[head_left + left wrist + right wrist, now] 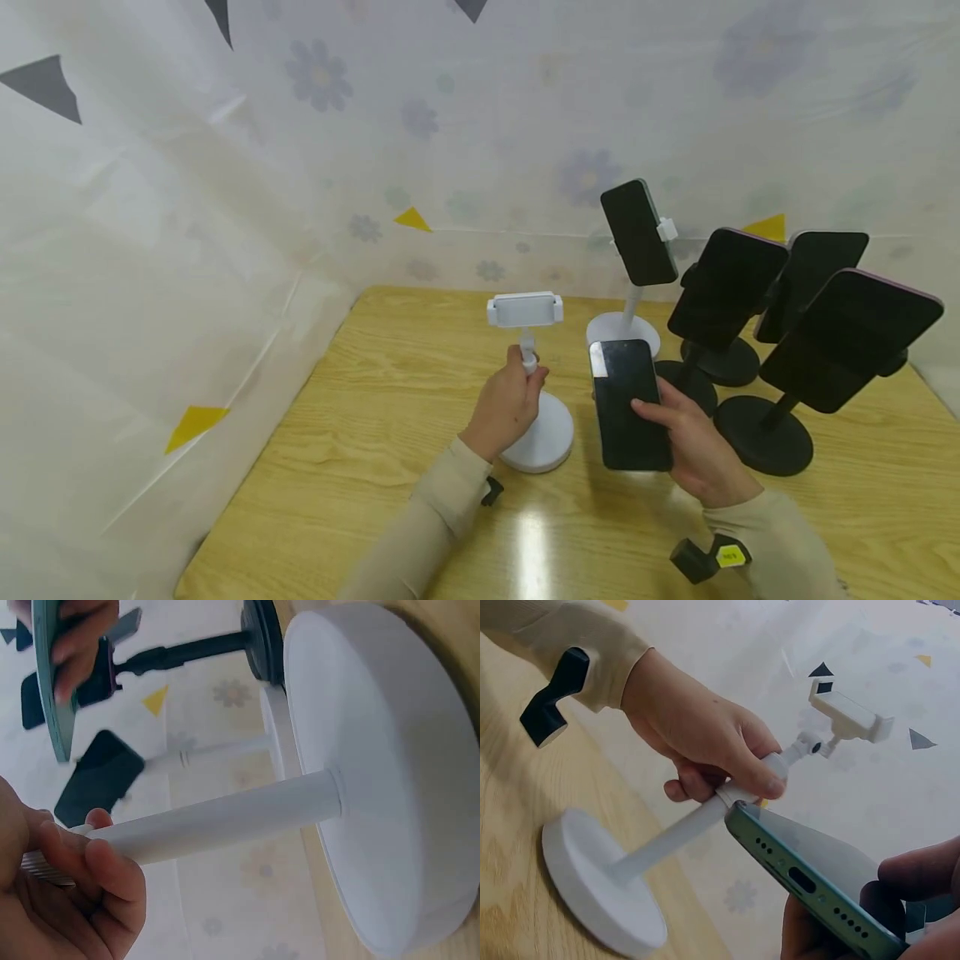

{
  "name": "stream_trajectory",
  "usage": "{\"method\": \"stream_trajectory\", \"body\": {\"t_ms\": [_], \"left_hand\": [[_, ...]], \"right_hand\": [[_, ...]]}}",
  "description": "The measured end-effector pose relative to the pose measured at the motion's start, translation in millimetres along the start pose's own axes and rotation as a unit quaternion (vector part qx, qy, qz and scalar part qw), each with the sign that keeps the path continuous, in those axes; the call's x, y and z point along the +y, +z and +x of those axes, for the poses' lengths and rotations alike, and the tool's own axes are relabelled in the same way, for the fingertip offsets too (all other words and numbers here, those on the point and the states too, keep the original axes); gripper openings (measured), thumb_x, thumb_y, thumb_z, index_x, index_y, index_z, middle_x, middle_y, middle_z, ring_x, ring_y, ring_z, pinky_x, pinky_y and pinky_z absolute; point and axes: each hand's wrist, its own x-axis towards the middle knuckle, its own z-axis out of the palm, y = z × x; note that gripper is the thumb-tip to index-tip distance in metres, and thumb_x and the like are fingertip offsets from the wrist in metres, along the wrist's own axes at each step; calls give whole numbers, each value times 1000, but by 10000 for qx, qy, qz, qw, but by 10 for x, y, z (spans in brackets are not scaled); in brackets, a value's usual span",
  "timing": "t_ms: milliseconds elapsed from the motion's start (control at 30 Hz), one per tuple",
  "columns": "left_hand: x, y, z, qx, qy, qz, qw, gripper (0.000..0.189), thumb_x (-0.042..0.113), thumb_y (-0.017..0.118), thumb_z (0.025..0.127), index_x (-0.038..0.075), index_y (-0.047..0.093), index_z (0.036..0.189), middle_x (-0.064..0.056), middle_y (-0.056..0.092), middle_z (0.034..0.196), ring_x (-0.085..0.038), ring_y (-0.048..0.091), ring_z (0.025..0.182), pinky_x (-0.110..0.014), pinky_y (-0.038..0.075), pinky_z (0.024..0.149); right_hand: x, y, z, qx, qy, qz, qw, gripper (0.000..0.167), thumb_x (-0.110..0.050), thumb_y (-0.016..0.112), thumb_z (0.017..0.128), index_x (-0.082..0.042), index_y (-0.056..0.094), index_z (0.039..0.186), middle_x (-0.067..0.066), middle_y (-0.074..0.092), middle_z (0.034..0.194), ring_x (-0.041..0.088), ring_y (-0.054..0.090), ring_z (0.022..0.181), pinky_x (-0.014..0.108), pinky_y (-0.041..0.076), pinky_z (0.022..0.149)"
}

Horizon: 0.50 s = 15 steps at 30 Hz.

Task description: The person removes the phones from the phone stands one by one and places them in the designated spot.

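A white phone stand [537,442] is upright on the wooden table, its round base flat on the top. My left hand [504,408] grips the upper part of its pole, just under the joint; the thumb and curled fingers show in the left wrist view. The stand's clamp [525,309] has no phone in it. My right hand [697,442] holds a smartphone [626,417] with a dark screen and green edge, thumb over the front and fingers behind. In the right wrist view the phone's bottom edge, with its charging port [802,880], faces the camera.
Behind the held phone stands another white stand [622,327] with a phone clamped in it. Several black stands [763,435] bearing phones crowd the table's right side. A patterned sheet [480,142] hangs along the back and left of the table [360,417].
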Motion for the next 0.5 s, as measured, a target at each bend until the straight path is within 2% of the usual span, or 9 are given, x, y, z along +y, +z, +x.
{"method": "stream_trajectory", "body": {"t_ms": [233,400,500], "left_hand": [[-281,-245,101,-4,-415,121,9991,29,23,40,107,-2,44,120,-13,70,92,-23,70,77,-32,54,62],[-556,-425,204,232,-512,366,9977,25,21,42,107,-2,43,118,-13,67,88,-24,68,74,-35,53,61],[-718,-522,286,325,-575,357,9972,26,21,41,107,-2,43,118,-14,68,91,-28,69,78,-40,54,66]], "right_hand": [[-1,-33,12,47,192,-325,9993,54,-24,47,105,-22,23,153,-21,71,114,1,66,107,33,57,89],[13,-6,66,24,396,-687,9968,66,-25,50,104,-15,13,159,-20,67,120,3,64,109,36,55,92],[14,-25,63,83,396,-846,9956,65,-25,49,104,-15,14,159,-20,66,120,3,63,109,37,55,92]]}}
